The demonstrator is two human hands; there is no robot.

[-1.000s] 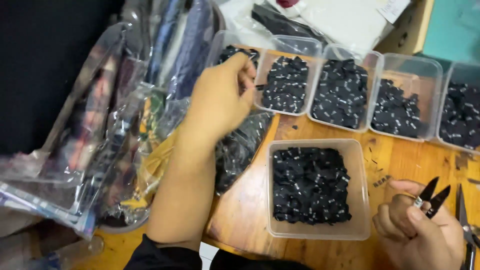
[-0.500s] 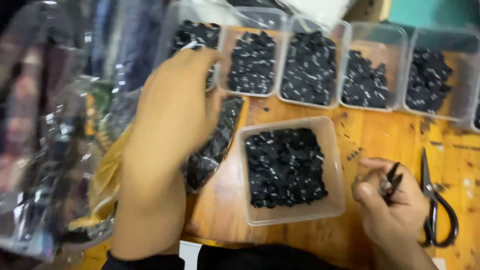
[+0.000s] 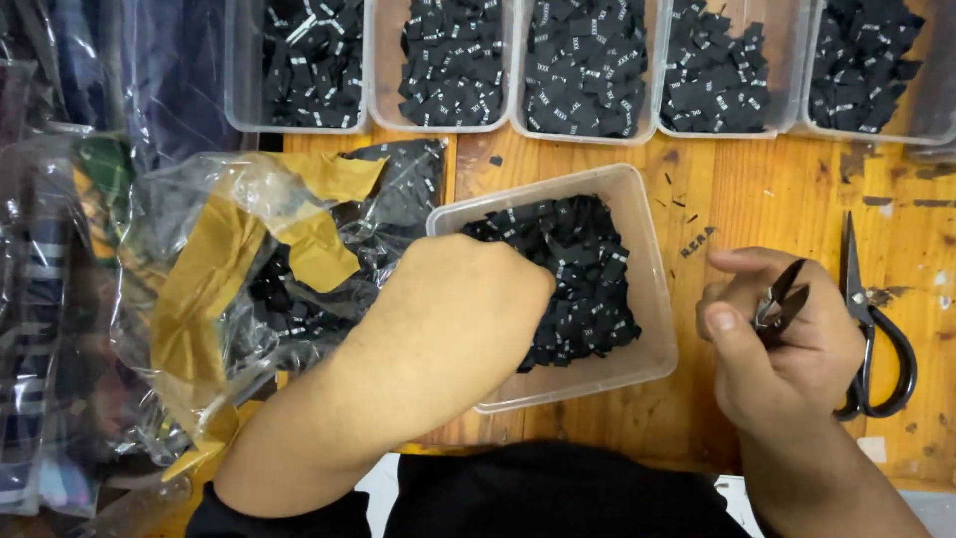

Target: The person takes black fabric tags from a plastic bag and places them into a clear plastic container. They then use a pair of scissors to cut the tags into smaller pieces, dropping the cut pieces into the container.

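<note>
My left hand [image 3: 453, 319] reaches into a clear plastic tub [image 3: 652, 261] filled with small black fabric labels [image 3: 583, 259]; its fingers are curled down among the labels and hidden, so what they grip is unclear. My right hand [image 3: 787, 344] hovers just right of the tub, closed around a small pair of black thread snips [image 3: 779, 299] whose tips point up and to the right. Black scissors [image 3: 876, 319] lie on the wooden table [image 3: 757, 199] just right of that hand.
A row of several clear tubs [image 3: 583, 65] of black labels lines the far edge. A crinkled clear bag [image 3: 259, 269] with black labels and yellow tape lies to the left, beside a pile of bagged garments [image 3: 50, 299].
My left hand has come back from the far row of tubs and gone down into the near tub. My right hand has stayed beside it with the snips.
</note>
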